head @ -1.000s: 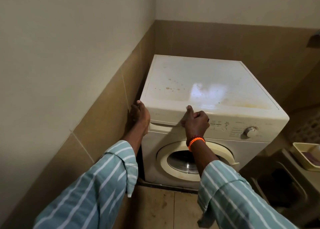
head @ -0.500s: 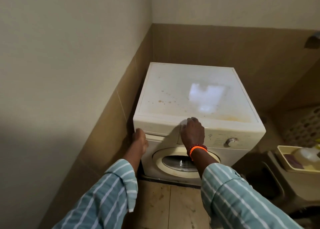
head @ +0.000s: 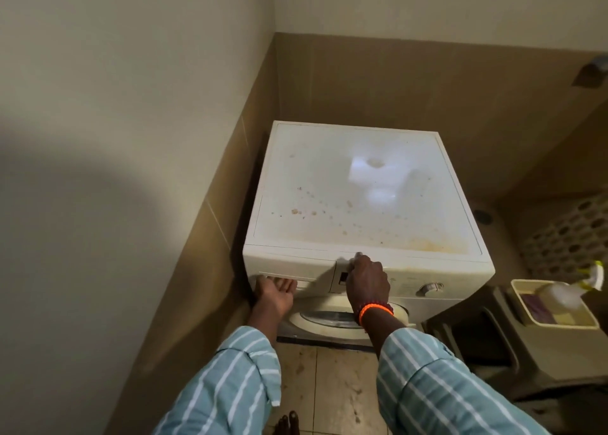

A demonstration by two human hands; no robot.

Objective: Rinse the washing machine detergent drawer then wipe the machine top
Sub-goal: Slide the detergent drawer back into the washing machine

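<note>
Machine top [head: 362, 204] stained, corner of tiled walls. Left hand [head: 274, 295] open under detergent drawer [head: 289, 271]; right hand [head: 367, 281] on panel, grip unclear.

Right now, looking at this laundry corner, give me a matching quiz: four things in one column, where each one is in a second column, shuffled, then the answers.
Things:
1. left hand
2. right hand
3. brown spots
4. spray bottle

Places:
A. on the machine top
B. in the tray right of the washing machine
C. under the drawer front, palm up
D. on the control panel, beside the drawer

Pairs: 1-C, 2-D, 3-A, 4-B
</note>
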